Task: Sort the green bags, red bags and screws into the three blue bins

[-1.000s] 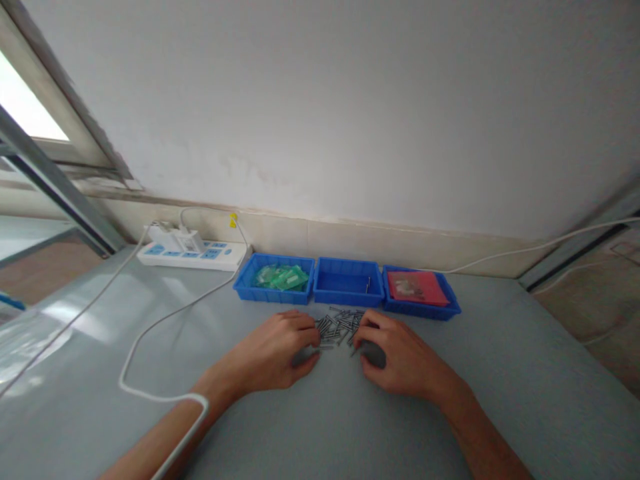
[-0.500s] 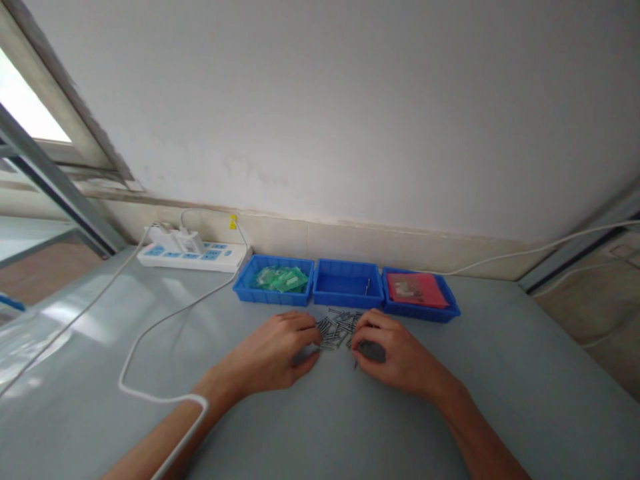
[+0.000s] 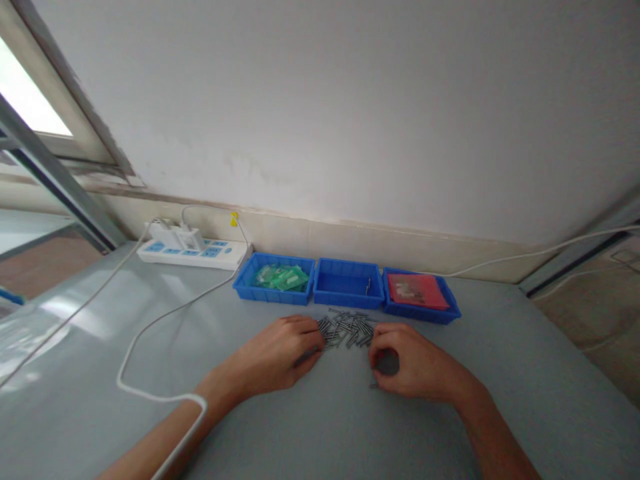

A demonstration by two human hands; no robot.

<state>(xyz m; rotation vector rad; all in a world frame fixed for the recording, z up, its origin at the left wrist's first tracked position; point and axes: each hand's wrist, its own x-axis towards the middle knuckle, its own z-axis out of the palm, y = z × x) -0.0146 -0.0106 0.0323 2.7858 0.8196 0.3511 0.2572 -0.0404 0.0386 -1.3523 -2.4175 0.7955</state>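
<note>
Right hand (image 3: 417,367) has drawn back from the pile of screws (image 3: 347,329) toward the person, fingers curled inward as if pinching something small, perhaps one screw picked from the heap, though what sits between the fingertips is too small to tell. Left hand (image 3: 280,353) has hardly moved: it lies palm down with fingers loosely bent, fingertips touching the pile's left edge. Screws lie between and just beyond both hands, before the middle blue bin (image 3: 349,300).
</note>
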